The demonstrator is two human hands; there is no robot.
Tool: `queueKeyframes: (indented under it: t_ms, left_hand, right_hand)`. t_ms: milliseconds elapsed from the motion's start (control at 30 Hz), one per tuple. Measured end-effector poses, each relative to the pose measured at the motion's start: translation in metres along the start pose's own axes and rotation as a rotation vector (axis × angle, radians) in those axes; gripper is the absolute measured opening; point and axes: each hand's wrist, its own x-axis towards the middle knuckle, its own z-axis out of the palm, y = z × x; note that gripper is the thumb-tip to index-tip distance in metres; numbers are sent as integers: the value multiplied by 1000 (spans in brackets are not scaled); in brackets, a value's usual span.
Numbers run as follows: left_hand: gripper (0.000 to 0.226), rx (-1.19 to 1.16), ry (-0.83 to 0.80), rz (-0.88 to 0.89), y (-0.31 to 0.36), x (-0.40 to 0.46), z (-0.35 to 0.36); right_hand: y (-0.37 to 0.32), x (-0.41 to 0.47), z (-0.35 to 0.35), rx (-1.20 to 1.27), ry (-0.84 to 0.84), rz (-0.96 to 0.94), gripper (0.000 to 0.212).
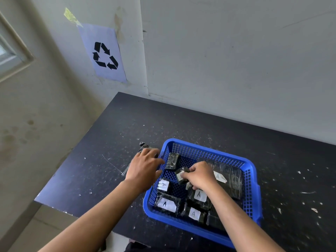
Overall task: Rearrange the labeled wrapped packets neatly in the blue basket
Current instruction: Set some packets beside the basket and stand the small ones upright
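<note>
- The blue basket [251,180] sits on the dark speckled surface [116,139], close to the near edge; open room lies to its left and behind it, up to the wall [236,60].
- The surface's left edge runs diagonally, dropping off to the floor [45,228].
- Inside the basket, wrapped packets lie unevenly: 1 large packet [231,180] along the right side, 1 unlabeled-side-up packet [172,160] at the far left corner, and 4 packets showing "A" labels [166,204] toward the near side.
- Bare mesh floor shows in the basket's left middle.
- The right hand [200,176] reaches in from the near side, its grip curled closed around a small labeled packet [181,176] in the basket's centre.
- The left hand [144,167] rests at the basket's left rim, fingers spread loosely; it possibly touches a dark crumpled item [143,145] on the surface, though that is unclear.
- A recycling sign [104,53] hangs on the wall.
</note>
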Motion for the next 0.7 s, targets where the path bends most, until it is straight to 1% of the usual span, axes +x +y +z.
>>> queueKeyframes:
  t_ms: [67, 133, 200, 300, 333, 433, 500, 600, 700]
  left_hand:
    - [31, 29, -15, 37, 2, -4, 8]
    - [28, 32, 15, 35, 4, -7, 13]
    - [26, 26, 46, 27, 5, -10, 17]
    - [31, 36, 29, 30, 6, -12, 22]
    - [32, 34, 19, 27, 6, -12, 23]
    - [33, 37, -2, 21, 6, -12, 22]
    - [33, 40, -6, 21, 6, -12, 21]
    - [29, 47, -2, 23, 7, -12, 19]
    - [22, 125, 7, 70, 10, -12, 18]
  right_hand:
    - [-7, 5, 8, -44, 3, 14, 34]
    - [-14, 9, 17, -61, 4, 31, 34]
    - [-20, 12, 25, -32, 6, 49, 29]
    - [-23, 15, 34, 50, 45, 80, 20]
    - [-23, 16, 36, 96, 59, 104, 20]
    - [-19, 17, 46, 181, 86, 175, 37]
    - [-20, 15, 52, 124, 65, 166, 38]
    - [-26, 16, 54, 11, 21, 100, 29]
    - [-28, 21, 48, -70, -44, 24, 30]
